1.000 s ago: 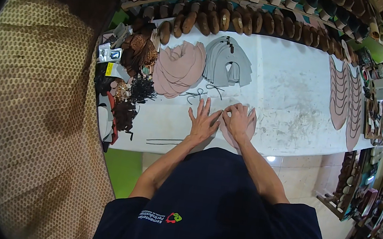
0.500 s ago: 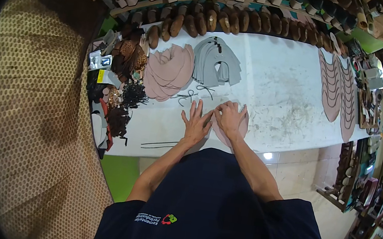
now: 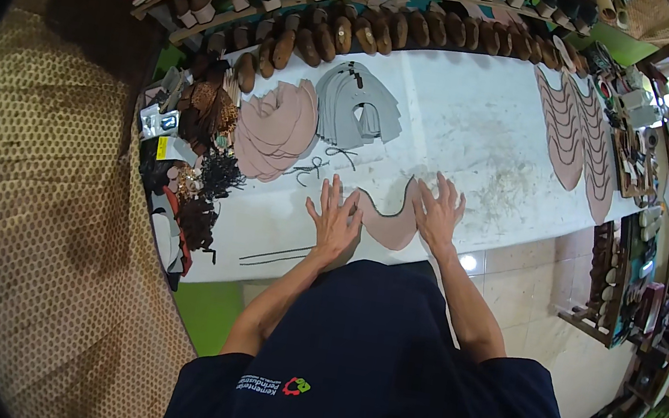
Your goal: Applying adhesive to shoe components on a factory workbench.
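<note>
Hands spread apart since earlier frame. Left hand (image 3: 335, 220) and right hand (image 3: 439, 212) flat, fingers wide, pressing ends of pink wavy leather piece (image 3: 391, 224) between them on white table (image 3: 468, 125).

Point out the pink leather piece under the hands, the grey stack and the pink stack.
pink leather piece (image 3: 390, 228): head view, bare middle between the hands.
grey stack (image 3: 353, 112): head view, top piece.
pink stack (image 3: 276, 127): head view, top piece.
</note>
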A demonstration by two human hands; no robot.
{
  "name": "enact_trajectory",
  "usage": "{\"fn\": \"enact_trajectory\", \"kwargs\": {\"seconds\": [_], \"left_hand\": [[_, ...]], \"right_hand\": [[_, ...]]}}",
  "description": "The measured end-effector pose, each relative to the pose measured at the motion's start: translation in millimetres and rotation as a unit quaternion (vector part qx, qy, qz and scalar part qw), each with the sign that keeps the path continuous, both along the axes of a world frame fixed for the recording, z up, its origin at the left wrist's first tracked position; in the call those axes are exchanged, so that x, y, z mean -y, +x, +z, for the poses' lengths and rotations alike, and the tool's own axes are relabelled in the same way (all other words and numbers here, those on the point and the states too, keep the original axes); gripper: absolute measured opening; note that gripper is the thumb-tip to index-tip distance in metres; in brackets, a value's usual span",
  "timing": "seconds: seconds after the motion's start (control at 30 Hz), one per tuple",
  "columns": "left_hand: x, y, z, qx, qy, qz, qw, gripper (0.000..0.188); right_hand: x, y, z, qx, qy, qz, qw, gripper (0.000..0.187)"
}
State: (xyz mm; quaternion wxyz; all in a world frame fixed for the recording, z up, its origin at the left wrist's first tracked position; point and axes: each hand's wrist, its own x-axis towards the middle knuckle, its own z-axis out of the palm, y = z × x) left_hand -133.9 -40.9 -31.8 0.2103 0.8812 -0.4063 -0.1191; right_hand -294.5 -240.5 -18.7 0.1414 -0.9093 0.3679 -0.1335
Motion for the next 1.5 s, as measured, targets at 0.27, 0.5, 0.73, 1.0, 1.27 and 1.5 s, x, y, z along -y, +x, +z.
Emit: {"fn": "enact_trajectory", "kwargs": {"seconds": [0.27, 0.5, 0.73, 1.0, 1.27, 1.5], "left_hand": [[6.3, -1.3, 5.1, 0.015, 0.028, -0.011, 0.999, 0.057], [6.6, 0.1, 10.6, -0.012, 0.056, -0.012, 0.998, 0.058], [5.8, -10.0, 11.7, 0.022, -0.004, -0.017, 1.000, 0.053], [-8.1, -24.0, 7.8, 0.040, -0.004, -0.108, 0.993, 0.043], [-9.1, -20.1, 6.7, 0.050, 0.002, -0.124, 0.991, 0.048], [-10.8, -17.9, 1.5, 0.081, 0.034, -0.146, 0.985, 0.053]], "right_hand": [[0.9, 15.6, -3.9, -0.057, 0.003, 0.036, 0.998, 0.046], [3.4, 17.3, -3.4, -0.085, 0.042, 0.027, 0.995, 0.049], [-11.8, 2.5, 6.8, 0.007, 0.038, 0.025, 0.999, 0.059], [-21.4, -10.6, 8.7, 0.028, 0.068, 0.024, 0.997, 0.045], [-21.3, -16.1, 5.0, 0.037, 0.035, 0.076, 0.996, 0.028], [-20.5, -18.0, 0.0, -0.015, 0.001, 0.120, 0.993, 0.031]]}}
